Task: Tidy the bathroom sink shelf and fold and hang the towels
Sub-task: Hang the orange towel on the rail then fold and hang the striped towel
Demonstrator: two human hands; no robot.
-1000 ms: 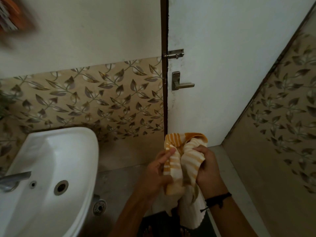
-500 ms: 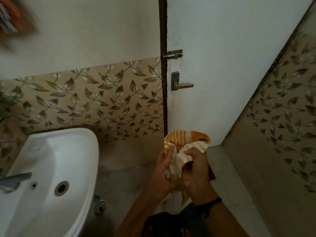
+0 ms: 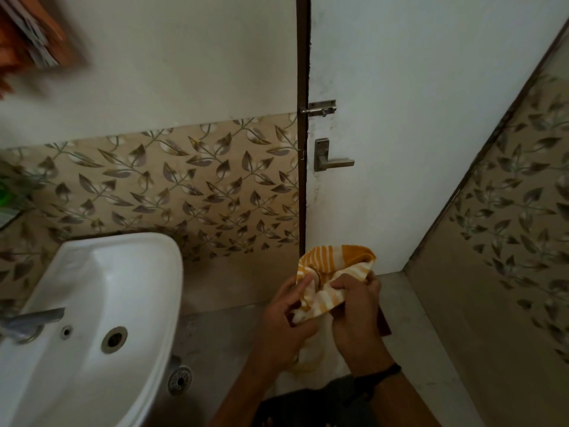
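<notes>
Holding striped orange-and-white towel [image 3: 338,257] bunched, right of the sink [image 3: 92,288]. Gripping it with left hand [image 3: 283,328] and right hand [image 3: 357,315], curling fingers of both round the cloth.

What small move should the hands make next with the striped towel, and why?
Probably draw the hands apart to shake the striped towel open. The left hand and right hand both grip it, bunched into a crumpled wad in front of the door, with part hanging below. No straight edge shows, so it is not ready to fold.
</notes>
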